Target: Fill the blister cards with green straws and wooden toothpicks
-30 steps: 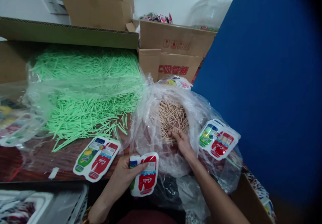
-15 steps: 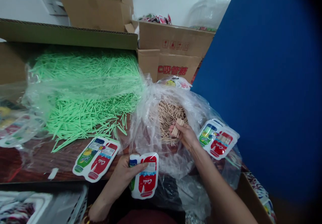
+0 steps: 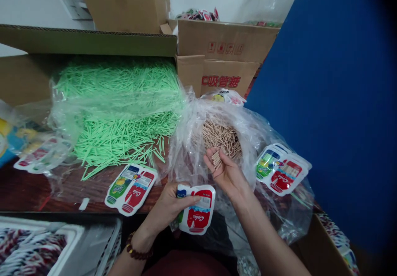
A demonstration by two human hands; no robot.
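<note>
My left hand (image 3: 169, 210) grips a bottle-shaped pouch (image 3: 200, 216) printed "Cola" in red, thumb across its front. In my right hand (image 3: 228, 172) lies a small bundle of short tan sticks (image 3: 216, 159), with the fingers curled round it. Just beyond that hand is a heap of the same tan sticks (image 3: 221, 133) in an open clear plastic bag (image 3: 182, 156). Another double-bottle pouch, green and red (image 3: 132, 189), lies flat on the table left of my left hand. More pouches (image 3: 282, 169) are stacked on the plastic at the right, tan sticks showing through the top one.
Green sticks (image 3: 124, 131) spill from a bag in a cardboard box (image 3: 93, 40) at the back left. A carton with red print (image 3: 229, 67) stands behind. A blue panel (image 3: 325, 102) borders the right side. A white-rimmed container (image 3: 72, 243) sits at lower left.
My right hand has drawn back from the heap toward me, and its palm has turned upward with the sticks. My left hand still holds the pouch. The whole view has shifted slightly.
</note>
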